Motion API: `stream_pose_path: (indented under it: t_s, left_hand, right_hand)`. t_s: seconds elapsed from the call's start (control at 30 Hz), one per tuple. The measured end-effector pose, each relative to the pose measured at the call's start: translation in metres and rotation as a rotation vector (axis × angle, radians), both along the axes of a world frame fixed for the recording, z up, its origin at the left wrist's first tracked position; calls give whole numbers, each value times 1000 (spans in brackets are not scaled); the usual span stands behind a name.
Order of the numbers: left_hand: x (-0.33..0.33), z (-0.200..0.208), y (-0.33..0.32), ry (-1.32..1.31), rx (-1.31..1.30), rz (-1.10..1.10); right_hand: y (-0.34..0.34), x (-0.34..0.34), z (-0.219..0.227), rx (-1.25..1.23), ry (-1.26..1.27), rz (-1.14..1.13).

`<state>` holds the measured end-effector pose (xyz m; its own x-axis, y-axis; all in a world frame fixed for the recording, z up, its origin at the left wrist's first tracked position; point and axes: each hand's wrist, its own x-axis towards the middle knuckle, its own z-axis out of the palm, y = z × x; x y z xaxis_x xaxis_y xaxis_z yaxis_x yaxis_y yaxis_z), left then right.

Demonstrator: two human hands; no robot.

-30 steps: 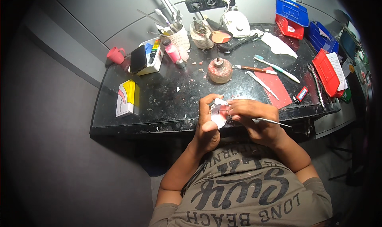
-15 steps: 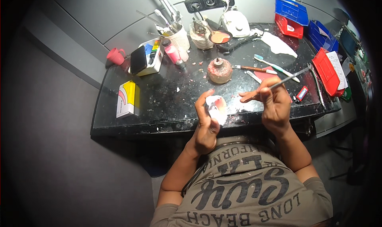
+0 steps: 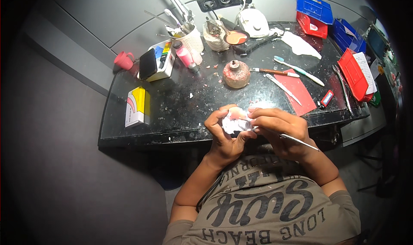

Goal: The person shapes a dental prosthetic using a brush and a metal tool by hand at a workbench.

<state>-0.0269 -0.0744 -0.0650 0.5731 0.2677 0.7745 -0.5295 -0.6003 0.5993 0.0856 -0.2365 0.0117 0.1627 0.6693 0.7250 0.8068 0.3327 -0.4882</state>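
My left hand [image 3: 223,137] is closed around a white plaster dental cast [image 3: 229,125] with pink wax on its upper part, held just above the desk's front edge. Close against its right side is my right hand [image 3: 287,128], gripping a slim metal carving tool [image 3: 300,142]. One end of the tool slants out below the hand, toward the lower right. Fingers of the right hand reach to the cast, so the tool's working end is hard to make out. Beyond the hands stands a round, wax-spattered spirit burner [image 3: 236,75].
On the right lie a pink wax sheet [image 3: 301,99], a pale knife [image 3: 284,89], a brown-handled wax knife [image 3: 275,72], a toothbrush [image 3: 299,71] and a red lighter [image 3: 327,98]. A pan of pink wax [image 3: 236,37] is at the back, a yellow-and-white box [image 3: 136,109] at left.
My right hand has come left and down to the cast, and the tool now points to the lower right. The cast has turned in my left hand. More of the wax sheet shows.
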Motion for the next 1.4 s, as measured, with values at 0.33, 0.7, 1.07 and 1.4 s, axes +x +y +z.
stream_pose_path:
  t_s: [0.33, 0.7, 1.07, 1.4]
  left_hand:
    - [0, 1, 1, -15, 26, -5]
    - [-1, -2, 2, 4, 11, -12]
    - [-4, -4, 6, 84, -15, -98]
    - [-6, 2, 11, 156, -66, -166]
  right_hand:
    - [2, -1, -7, -12, -65, 5]
    - [3, 0, -9, -4, -61, 0]
    - [-2, 8, -5, -56, 16, 26]
    - [2, 7, -3, -32, 103, 12]
